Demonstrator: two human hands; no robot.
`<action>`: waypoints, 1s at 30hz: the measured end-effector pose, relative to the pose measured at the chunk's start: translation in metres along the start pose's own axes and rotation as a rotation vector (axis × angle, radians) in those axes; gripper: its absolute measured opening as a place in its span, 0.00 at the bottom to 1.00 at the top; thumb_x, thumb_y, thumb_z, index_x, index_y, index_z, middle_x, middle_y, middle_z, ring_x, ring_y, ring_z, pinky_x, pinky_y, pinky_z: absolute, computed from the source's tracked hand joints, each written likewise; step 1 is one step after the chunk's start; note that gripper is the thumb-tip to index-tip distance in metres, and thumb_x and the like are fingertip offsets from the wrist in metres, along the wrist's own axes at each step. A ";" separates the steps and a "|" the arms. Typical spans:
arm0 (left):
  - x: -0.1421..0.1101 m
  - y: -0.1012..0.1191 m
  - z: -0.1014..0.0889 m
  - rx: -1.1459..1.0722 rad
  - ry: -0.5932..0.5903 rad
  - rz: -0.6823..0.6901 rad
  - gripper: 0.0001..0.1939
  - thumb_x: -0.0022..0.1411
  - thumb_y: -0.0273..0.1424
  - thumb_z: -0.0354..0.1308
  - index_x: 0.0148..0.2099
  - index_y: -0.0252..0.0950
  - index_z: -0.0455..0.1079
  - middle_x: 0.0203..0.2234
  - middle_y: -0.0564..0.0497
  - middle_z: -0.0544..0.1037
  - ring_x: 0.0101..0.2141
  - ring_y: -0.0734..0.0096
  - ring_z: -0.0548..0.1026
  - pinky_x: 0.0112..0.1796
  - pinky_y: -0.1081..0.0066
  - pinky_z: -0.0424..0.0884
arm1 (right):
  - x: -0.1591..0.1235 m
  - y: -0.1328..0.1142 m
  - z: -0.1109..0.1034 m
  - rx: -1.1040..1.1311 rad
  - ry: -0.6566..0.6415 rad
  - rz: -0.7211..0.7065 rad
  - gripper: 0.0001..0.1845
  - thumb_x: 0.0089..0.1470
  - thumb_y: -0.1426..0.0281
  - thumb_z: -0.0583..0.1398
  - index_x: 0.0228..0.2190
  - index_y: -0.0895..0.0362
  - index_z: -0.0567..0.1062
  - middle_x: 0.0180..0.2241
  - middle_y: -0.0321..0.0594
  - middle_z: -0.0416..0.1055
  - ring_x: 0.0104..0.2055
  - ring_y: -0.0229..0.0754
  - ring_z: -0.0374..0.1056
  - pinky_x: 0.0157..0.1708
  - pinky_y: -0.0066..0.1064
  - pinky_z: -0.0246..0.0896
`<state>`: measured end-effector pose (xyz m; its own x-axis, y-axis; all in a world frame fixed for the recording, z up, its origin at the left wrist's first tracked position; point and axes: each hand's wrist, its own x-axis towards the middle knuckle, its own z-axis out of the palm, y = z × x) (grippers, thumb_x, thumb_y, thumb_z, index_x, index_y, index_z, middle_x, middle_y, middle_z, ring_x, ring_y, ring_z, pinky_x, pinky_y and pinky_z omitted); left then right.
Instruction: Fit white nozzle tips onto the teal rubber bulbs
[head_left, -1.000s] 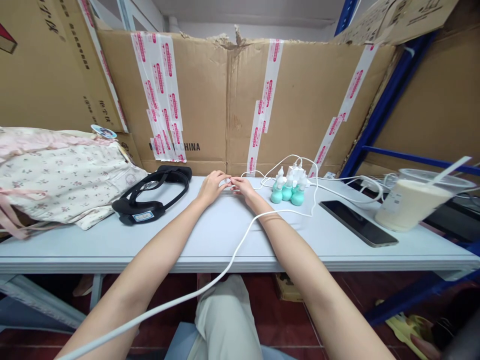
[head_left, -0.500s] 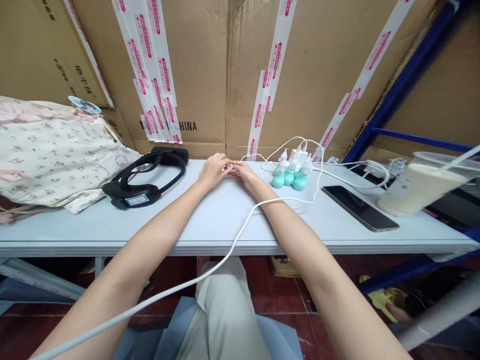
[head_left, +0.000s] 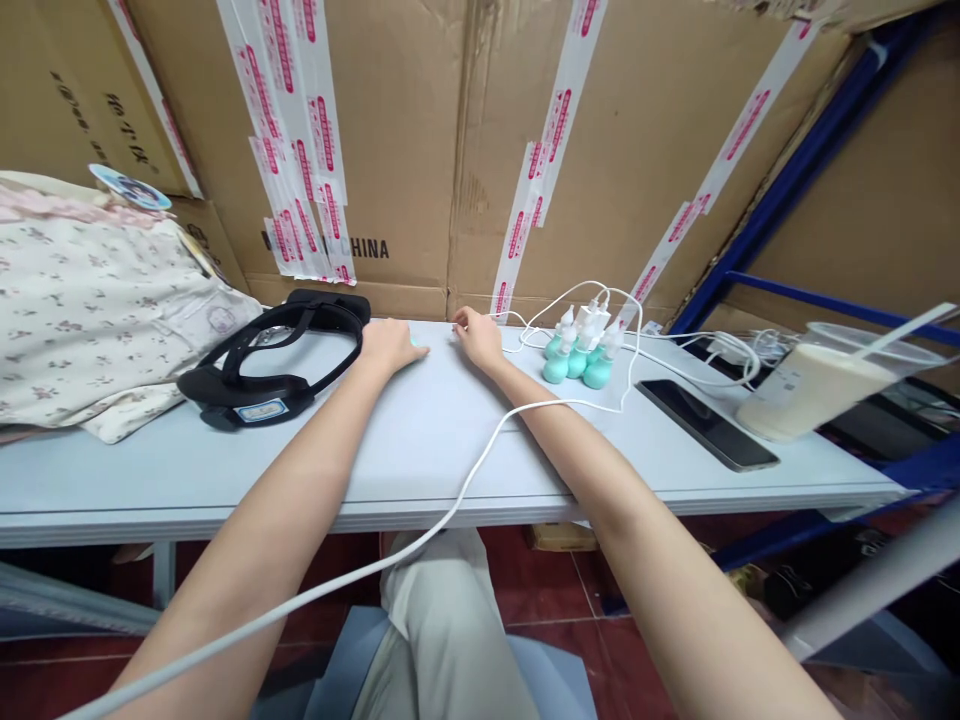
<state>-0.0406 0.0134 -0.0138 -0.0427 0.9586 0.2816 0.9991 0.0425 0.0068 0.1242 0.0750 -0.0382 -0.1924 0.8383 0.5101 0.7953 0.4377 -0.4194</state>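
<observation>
My left hand (head_left: 388, 345) rests on the tabletop beside the black headset, thumb stretched to the right and the other fingers hidden from view. A sliver of a small teal bottle (head_left: 414, 341) shows past the thumb, seemingly in its grasp; the rest is covered. To the right, apart from it, my right hand (head_left: 478, 340) has its fingers curled together at the tips. Whatever they pinch is too small to make out. Right of that hand stands a cluster of several teal squeeze bottles (head_left: 577, 362) with pale nozzle tops.
The black headset (head_left: 262, 388) and a floral cloth bag (head_left: 90, 310) lie at left. A white cable (head_left: 480, 470) crosses over my right forearm. At right are a phone (head_left: 705, 422), a drink cup (head_left: 810, 390) and tangled cables (head_left: 739, 350). Cardboard (head_left: 405, 130) walls the back.
My hands have parted: the left moved left towards the headset, while the right stayed near the middle. The small whitish piece seen between them no longer shows. The view shifted slightly.
</observation>
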 end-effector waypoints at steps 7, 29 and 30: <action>0.001 0.008 0.004 0.014 -0.062 0.018 0.21 0.53 0.38 0.56 0.45 0.29 0.72 0.42 0.35 0.76 0.44 0.51 0.73 0.40 0.65 0.66 | 0.021 0.004 0.021 -0.181 -0.077 0.028 0.16 0.57 0.72 0.51 0.46 0.55 0.69 0.42 0.46 0.74 0.46 0.49 0.68 0.46 0.40 0.58; 0.012 0.000 0.012 -1.598 -0.258 -0.030 0.17 0.57 0.42 0.54 0.39 0.32 0.67 0.19 0.55 0.69 0.14 0.80 0.63 0.18 0.76 0.65 | -0.013 -0.027 0.005 0.009 0.288 -0.367 0.12 0.62 0.66 0.49 0.42 0.54 0.70 0.41 0.42 0.71 0.44 0.43 0.64 0.42 0.33 0.49; 0.013 0.000 0.013 -1.588 -0.273 -0.030 0.16 0.58 0.41 0.53 0.39 0.32 0.67 0.19 0.55 0.69 0.14 0.80 0.63 0.18 0.76 0.65 | -0.013 -0.027 0.005 -0.002 0.279 -0.365 0.12 0.63 0.66 0.49 0.41 0.54 0.70 0.41 0.42 0.71 0.44 0.43 0.64 0.42 0.33 0.48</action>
<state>-0.0408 0.0294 -0.0229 0.1126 0.9893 0.0933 -0.0134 -0.0923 0.9956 0.1028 0.0538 -0.0373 -0.2981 0.5101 0.8068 0.7053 0.6873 -0.1740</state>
